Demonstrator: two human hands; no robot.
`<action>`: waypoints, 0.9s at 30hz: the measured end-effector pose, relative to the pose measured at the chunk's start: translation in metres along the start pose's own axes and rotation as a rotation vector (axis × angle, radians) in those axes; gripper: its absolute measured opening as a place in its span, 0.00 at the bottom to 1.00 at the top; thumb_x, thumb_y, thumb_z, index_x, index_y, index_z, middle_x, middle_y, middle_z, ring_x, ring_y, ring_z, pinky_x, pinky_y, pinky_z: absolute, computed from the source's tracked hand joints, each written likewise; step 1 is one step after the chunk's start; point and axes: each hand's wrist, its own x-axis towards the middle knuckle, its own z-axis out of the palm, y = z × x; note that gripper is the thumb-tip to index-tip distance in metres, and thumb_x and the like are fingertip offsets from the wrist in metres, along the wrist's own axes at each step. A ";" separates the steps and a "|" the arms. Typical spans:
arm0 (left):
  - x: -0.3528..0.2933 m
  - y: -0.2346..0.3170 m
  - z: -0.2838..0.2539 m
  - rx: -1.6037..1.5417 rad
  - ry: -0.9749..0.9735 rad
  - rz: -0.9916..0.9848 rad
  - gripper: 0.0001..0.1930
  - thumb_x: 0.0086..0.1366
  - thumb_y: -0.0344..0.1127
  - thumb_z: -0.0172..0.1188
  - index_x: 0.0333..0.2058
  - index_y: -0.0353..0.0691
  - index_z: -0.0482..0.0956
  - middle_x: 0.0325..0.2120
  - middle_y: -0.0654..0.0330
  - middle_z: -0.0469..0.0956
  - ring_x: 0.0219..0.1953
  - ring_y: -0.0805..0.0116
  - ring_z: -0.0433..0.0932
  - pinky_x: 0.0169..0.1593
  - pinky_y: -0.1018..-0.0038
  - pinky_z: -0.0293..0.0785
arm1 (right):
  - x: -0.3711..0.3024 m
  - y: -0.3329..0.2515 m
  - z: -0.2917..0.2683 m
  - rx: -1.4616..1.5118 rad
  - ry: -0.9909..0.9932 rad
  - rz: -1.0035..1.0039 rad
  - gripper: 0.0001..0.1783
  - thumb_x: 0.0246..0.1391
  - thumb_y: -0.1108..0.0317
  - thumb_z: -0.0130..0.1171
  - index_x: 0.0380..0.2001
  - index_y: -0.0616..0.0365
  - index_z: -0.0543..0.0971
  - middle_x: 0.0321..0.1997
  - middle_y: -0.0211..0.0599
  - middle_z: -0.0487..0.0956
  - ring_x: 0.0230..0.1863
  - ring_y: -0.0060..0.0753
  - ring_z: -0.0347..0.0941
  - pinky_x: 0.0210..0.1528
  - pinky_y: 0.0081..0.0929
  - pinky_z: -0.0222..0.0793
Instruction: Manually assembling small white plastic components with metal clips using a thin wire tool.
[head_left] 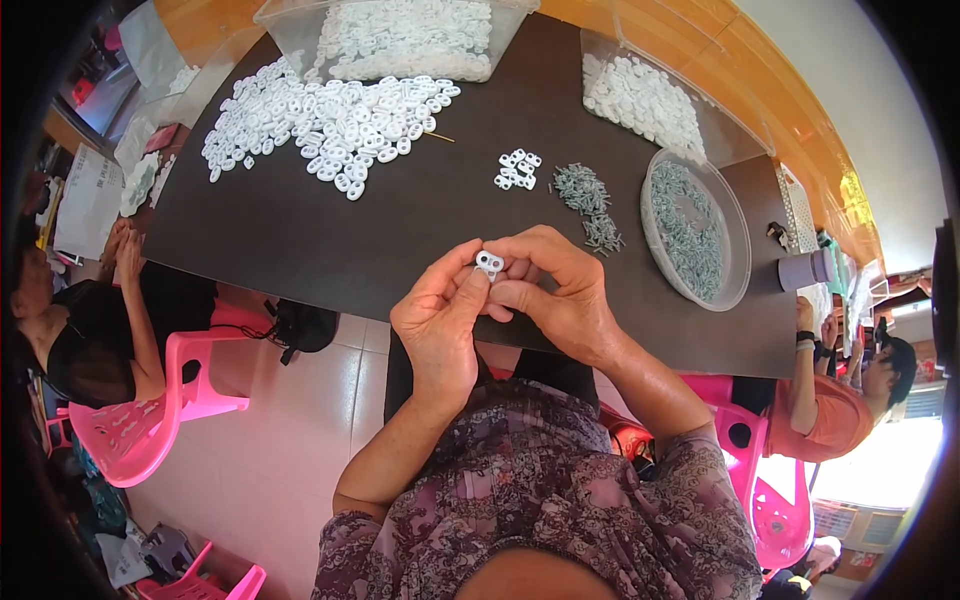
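Note:
Both my hands meet in front of me, over the near edge of the dark table. Between their fingertips is a small white plastic piece with two holes. My left hand pinches it from the left, its thumb pressed against the lower side. My right hand grips it from the right, thumb and fingers closed round it. Whether a screw sits in the piece is too small to tell. Beyond my hands lie a little group of similar white pieces and two small heaps of grey screws.
A wide heap of white oval pieces spreads over the dark table at far left, before a clear bin. At right stand another clear bin, a round tub of screws and a grey cup. People sit at both sides.

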 end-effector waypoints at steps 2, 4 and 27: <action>0.000 0.000 0.001 -0.015 0.010 -0.015 0.13 0.63 0.22 0.52 0.46 0.27 0.73 0.29 0.56 0.78 0.24 0.74 0.76 0.30 0.80 0.75 | 0.000 0.003 0.000 -0.043 0.015 -0.049 0.18 0.43 0.81 0.62 0.42 0.61 0.78 0.35 0.31 0.74 0.33 0.19 0.69 0.34 0.19 0.67; 0.000 0.001 0.003 -0.022 0.015 -0.028 0.13 0.63 0.22 0.52 0.46 0.27 0.74 0.30 0.56 0.78 0.24 0.74 0.76 0.30 0.80 0.75 | 0.000 0.004 0.001 -0.087 0.031 -0.098 0.19 0.42 0.80 0.63 0.42 0.60 0.78 0.35 0.31 0.74 0.32 0.20 0.69 0.33 0.19 0.67; 0.003 0.005 -0.013 0.180 -0.165 0.074 0.12 0.61 0.23 0.57 0.45 0.30 0.77 0.29 0.63 0.71 0.27 0.78 0.70 0.32 0.83 0.70 | -0.010 0.001 0.007 0.061 0.145 -0.069 0.19 0.44 0.84 0.61 0.43 0.62 0.77 0.32 0.32 0.74 0.32 0.19 0.69 0.34 0.18 0.66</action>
